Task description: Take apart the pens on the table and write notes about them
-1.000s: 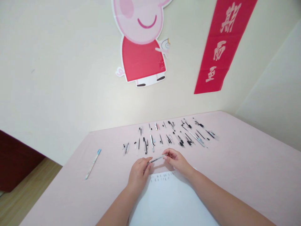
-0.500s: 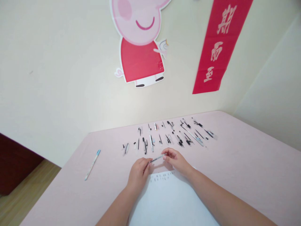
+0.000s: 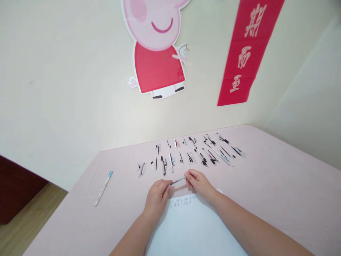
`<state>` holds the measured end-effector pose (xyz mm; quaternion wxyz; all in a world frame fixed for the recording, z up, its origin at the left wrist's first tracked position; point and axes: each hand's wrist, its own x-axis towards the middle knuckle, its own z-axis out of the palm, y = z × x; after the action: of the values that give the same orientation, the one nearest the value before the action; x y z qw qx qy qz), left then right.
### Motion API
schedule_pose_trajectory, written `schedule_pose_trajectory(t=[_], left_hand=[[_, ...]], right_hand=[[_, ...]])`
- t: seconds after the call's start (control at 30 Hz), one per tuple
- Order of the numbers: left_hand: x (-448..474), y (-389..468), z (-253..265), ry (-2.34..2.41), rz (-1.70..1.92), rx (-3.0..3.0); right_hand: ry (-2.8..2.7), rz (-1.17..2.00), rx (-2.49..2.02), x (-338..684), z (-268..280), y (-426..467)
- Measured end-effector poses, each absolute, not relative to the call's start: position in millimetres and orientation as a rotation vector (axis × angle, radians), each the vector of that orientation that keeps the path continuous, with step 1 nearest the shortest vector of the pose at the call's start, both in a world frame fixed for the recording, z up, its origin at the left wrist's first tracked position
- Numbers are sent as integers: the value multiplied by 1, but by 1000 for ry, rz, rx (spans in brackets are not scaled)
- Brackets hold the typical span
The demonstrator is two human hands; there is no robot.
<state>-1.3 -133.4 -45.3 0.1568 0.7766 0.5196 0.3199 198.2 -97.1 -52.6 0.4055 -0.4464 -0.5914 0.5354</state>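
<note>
Between my two hands is a slim, clear-and-dark pen (image 3: pixel 178 181), tilted slightly up to the right. My left hand (image 3: pixel 157 193) pinches its left end. The fingers of my right hand (image 3: pixel 198 182) are closed on the other end; the fingertips hide that tip. Both hands hover over the top edge of a white sheet of paper (image 3: pixel 197 227), which has rows of small dark marks near that edge. Beyond the hands, pen parts (image 3: pixel 163 165) lie in two rough rows: barrels, caps and dark refills, mostly black, clear or pale blue.
A white pen with a light blue cap (image 3: pixel 103 188) lies alone on the left of the pink table (image 3: pixel 80 220). Behind the table is a wall with a cartoon pig cutout (image 3: pixel 158 67) and a red banner (image 3: pixel 249 53).
My right hand has shifted very slightly to the right along the pen. The whole view has moved a little; the laid-out parts stay as they were.
</note>
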Motion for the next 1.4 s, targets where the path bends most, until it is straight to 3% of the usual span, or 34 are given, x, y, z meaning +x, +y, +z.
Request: schedule_pose_trajectory(t=[1.4], left_hand=[[-5, -128, -56, 1585, 1021, 2045]], right_hand=[[-954, 1227, -1139, 209, -52, -86]])
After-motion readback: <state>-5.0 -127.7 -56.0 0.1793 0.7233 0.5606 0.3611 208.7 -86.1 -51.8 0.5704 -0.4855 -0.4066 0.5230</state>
